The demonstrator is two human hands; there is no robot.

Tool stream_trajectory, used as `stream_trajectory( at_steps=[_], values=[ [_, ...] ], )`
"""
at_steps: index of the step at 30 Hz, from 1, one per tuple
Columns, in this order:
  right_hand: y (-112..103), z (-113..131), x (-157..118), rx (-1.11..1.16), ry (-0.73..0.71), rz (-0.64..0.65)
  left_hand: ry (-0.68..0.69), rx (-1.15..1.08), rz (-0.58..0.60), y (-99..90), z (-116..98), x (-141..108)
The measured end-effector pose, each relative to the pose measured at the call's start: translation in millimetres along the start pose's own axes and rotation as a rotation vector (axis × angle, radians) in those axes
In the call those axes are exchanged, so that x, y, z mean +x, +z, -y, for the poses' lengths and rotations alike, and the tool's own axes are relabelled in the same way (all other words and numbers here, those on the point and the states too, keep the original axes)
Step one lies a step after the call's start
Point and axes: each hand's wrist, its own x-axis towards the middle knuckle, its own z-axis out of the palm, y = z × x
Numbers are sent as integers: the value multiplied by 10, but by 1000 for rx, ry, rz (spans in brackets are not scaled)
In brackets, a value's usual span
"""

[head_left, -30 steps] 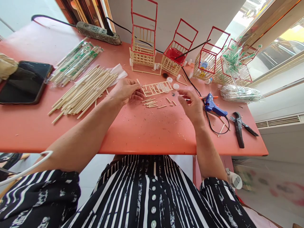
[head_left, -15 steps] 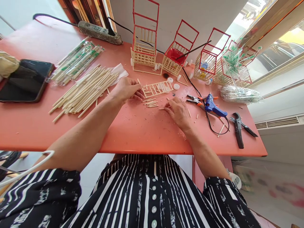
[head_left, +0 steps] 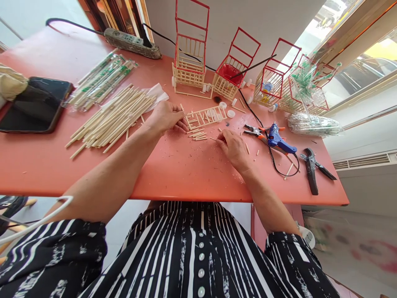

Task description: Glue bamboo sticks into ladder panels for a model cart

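Observation:
On the red table lies a small ladder-like frame (head_left: pixel 207 117) glued from thin wooden sticks. The fingers of my left hand (head_left: pixel 169 117) are closed at its left end, where a stick end shows above them; the exact grip is partly hidden. Several short cut sticks (head_left: pixel 197 134) lie just below the frame. My right hand (head_left: pixel 233 148) pinches a short thin stick (head_left: pixel 213 138) between thumb and finger, low over the table to the right of those pieces. Another stick end shows above its knuckles.
Long wooden sticks (head_left: pixel 113 118) and wrapped sticks (head_left: pixel 101 80) lie left, beside a phone (head_left: pixel 35 105). Right are pliers (head_left: pixel 252 130), a blue glue gun (head_left: pixel 279 138) with its cord, and black-handled cutters (head_left: pixel 312 169). Small stick chairs (head_left: pixel 190 74) stand behind, near a power strip (head_left: pixel 132 43).
The stick in my right hand has tilted, its free end now pointing slightly up to the left. My left hand stays at the frame. The whole view has shifted slightly.

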Motion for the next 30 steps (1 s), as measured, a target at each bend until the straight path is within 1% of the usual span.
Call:
stream_trajectory(
  at_steps=[5,7,9,12,15,19,22,24,27,28,30],
  values=[
    [12,-44,-7,129,5,-71,-21,5,0,-5,-18,-15],
    [17,-51,-8,239,31,-106,-21,21,-8,-3,-28,-32],
    [12,-50,-4,398,84,-116,-16,53,-10,-3,-38,-49],
    [-23,-33,2,671,168,-62,-14,97,-12,-1,-52,-66],
    [-83,1,2,885,242,-12,-18,105,-10,4,-68,-71],
    [-152,47,-2,1075,340,68,-56,108,-14,4,-88,-74],
    [-177,68,-2,1141,371,119,-50,116,-2,-18,-81,-62],
    [-183,78,-2,1169,382,143,5,151,-25,-32,-67,-55],
    [-179,95,0,1192,389,131,182,173,-47,4,-63,-102],
    [-175,102,0,1184,381,117,241,149,-26,41,-69,-142],
    [-168,117,0,1136,342,79,274,86,82,149,-86,-252]
  ],
)
